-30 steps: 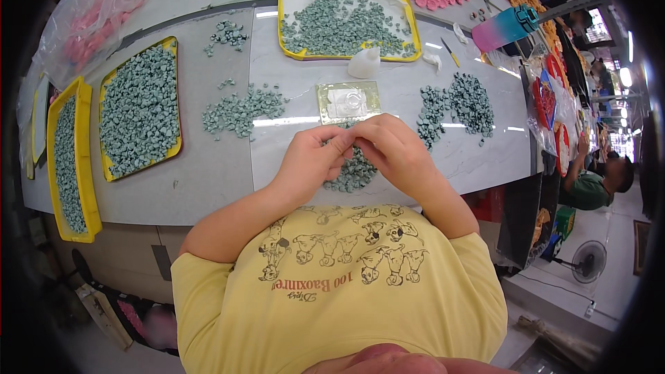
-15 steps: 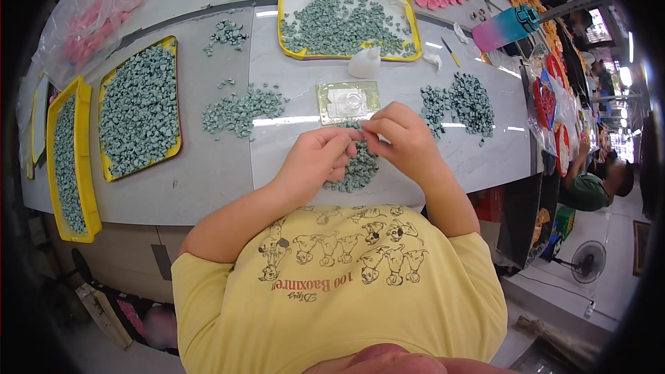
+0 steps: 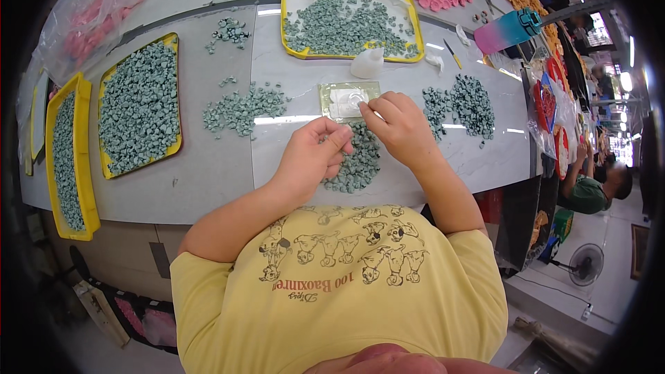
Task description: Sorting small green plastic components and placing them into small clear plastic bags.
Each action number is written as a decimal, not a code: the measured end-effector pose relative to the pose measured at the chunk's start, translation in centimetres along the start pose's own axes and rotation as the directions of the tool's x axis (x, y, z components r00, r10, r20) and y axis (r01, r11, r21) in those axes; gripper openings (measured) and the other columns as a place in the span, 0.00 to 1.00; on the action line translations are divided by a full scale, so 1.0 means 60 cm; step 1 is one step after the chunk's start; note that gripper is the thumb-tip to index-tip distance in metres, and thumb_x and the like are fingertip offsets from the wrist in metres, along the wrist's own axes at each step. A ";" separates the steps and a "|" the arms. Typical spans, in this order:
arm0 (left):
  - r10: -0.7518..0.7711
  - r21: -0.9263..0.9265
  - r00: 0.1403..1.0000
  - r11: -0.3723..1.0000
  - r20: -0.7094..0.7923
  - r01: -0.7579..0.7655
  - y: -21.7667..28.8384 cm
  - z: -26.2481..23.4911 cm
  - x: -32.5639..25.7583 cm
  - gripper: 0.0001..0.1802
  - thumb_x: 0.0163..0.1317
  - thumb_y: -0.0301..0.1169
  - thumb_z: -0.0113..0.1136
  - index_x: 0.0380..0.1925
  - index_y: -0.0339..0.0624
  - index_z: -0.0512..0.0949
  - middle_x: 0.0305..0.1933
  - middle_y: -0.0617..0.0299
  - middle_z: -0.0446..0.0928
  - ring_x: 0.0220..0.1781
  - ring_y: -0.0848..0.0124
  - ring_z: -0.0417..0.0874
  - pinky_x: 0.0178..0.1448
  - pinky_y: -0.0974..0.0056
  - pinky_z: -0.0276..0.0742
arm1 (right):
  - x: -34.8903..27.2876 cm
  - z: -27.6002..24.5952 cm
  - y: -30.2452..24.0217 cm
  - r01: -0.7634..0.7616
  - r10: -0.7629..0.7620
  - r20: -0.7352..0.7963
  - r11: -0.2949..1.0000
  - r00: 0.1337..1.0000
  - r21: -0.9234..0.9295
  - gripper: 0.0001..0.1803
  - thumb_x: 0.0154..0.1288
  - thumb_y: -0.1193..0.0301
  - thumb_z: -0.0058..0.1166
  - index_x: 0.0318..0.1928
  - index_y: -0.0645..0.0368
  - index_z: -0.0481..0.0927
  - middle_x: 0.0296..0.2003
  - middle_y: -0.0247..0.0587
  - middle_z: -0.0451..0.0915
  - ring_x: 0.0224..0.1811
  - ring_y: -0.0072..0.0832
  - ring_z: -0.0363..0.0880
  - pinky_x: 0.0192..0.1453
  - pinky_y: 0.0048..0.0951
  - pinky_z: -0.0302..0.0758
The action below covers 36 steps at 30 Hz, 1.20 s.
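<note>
Left hand [image 3: 312,156]: while it is half curled near the middle of the frame, the tips of its thumb and forefinger are close to each other; whether I pinch a piece there, I cannot tell.
Right hand [image 3: 402,128]: it is a little higher and to the right, with bent fingers, and its thumb and forefinger are near the lower right corner of the block; I cannot tell what is between them.
Green pile [image 3: 357,166]: it lies on the table in the middle of the frame, just beside the fingers of my left hand on their right, and below my right hand on its left.
Block [image 3: 325,97]: flat and greenish, above the pile; it bears a white sheet [image 3: 339,105].
White bottle [image 3: 368,64]: above the block.
Loose green pieces [image 3: 246,109]: scattered well to the left of my left hand.
Two green heaps [image 3: 472,107]: next to each other, right of my right hand.
Yellow tray [image 3: 283,21]: at the upper middle, with similar green pieces in it.
</note>
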<state>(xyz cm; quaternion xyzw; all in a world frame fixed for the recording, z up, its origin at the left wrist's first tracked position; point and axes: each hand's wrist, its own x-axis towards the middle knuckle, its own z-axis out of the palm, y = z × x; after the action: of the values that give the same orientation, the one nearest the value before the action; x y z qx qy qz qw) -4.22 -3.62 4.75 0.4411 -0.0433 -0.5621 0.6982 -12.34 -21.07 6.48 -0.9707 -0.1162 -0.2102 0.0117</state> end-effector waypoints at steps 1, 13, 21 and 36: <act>0.000 0.000 1.000 1.000 0.000 0.000 -0.001 -0.002 0.000 0.08 0.64 0.29 0.51 0.37 0.36 0.70 0.29 0.64 0.71 0.18 0.85 0.58 0.20 0.77 0.54 | 0.001 0.001 0.000 0.015 -0.015 0.001 1.000 1.000 -0.005 0.18 0.37 0.76 0.61 0.36 0.60 0.78 0.29 0.34 0.74 0.32 0.31 0.74 0.33 0.30 0.72; 0.079 -0.140 0.994 0.986 -0.078 -0.089 0.000 0.003 0.002 0.08 0.66 0.32 0.48 0.35 0.37 0.69 0.30 0.64 0.69 0.18 0.84 0.57 0.19 0.76 0.53 | -0.004 -0.002 -0.043 -0.536 0.686 0.414 -0.042 0.598 0.843 0.05 0.57 0.77 0.57 0.34 0.65 0.77 0.29 0.33 0.77 0.29 0.17 0.73 0.33 0.17 0.69; 0.014 -0.192 1.000 0.981 0.005 -0.012 0.004 0.006 -0.003 0.12 0.67 0.37 0.47 0.30 0.40 0.67 0.21 0.70 0.61 0.17 0.82 0.56 0.17 0.75 0.50 | -0.004 0.006 -0.064 -0.431 0.683 0.339 -0.039 0.647 0.902 0.05 0.56 0.79 0.57 0.34 0.65 0.77 0.28 0.34 0.77 0.28 0.18 0.72 0.32 0.18 0.69; -0.023 -0.218 0.999 0.976 0.027 0.029 0.011 0.008 -0.013 0.12 0.67 0.37 0.48 0.29 0.40 0.67 0.20 0.70 0.61 0.16 0.82 0.55 0.17 0.76 0.49 | 0.005 0.000 -0.059 0.037 0.097 -0.349 0.933 0.932 0.358 0.14 0.36 0.84 0.63 0.30 0.66 0.78 0.27 0.39 0.76 0.27 0.32 0.74 0.27 0.26 0.71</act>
<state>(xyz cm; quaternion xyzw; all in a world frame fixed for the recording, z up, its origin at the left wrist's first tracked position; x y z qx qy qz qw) -4.30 -3.26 5.82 0.3557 0.0160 -0.5779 0.7344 -12.91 -17.54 6.52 -0.8985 -0.1334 -0.3600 0.2130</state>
